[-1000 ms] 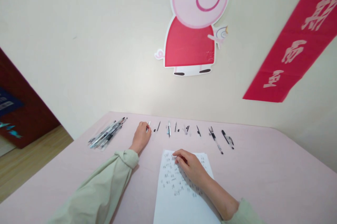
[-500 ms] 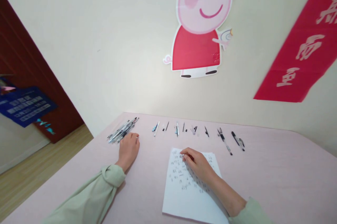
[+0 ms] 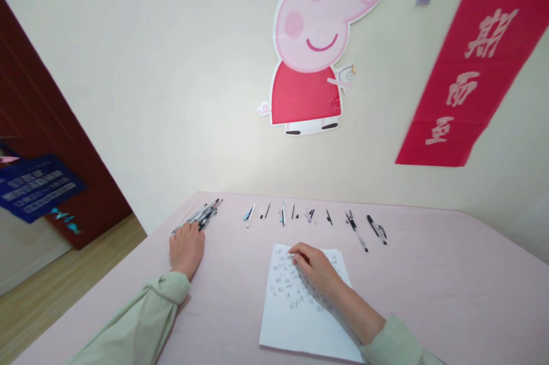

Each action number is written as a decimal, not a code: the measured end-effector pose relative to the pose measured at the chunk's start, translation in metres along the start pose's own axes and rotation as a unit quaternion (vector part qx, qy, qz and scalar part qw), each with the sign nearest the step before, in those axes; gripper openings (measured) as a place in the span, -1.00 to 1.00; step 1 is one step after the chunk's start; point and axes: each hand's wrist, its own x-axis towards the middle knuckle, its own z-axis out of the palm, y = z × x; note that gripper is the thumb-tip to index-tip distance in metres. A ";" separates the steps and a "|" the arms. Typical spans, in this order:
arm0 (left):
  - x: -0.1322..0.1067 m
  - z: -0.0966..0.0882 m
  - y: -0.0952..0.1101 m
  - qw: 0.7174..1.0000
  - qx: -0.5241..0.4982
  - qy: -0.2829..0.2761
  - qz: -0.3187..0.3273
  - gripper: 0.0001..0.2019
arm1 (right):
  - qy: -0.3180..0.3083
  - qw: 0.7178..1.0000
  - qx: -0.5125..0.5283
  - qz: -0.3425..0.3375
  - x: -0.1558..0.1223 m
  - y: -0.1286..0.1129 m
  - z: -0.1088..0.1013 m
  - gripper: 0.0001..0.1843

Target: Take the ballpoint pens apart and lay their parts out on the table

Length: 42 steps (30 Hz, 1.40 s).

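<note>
1. My left hand, fingers bent, touches the bundle of clear-and-black plastic pens at the pink table's far left; grasp: cannot tell.
2. My right hand, curled, presses the scribbled white paper sheet; contents unclear.

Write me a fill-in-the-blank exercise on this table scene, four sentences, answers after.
The left hand touches the near end of a bundle of ____.
The right hand rests on a written sheet of ____.
The table is ____ in colour.
Loose pen parts lie in a row between the sheet and the ____.
Missing words: pens; paper; pink; wall.
</note>
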 end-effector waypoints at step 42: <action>0.008 0.012 -0.005 0.996 -0.073 -0.032 -0.036 -0.62 | 0.007 0.949 -0.314 0.020 -0.004 -0.007 -0.007 -0.81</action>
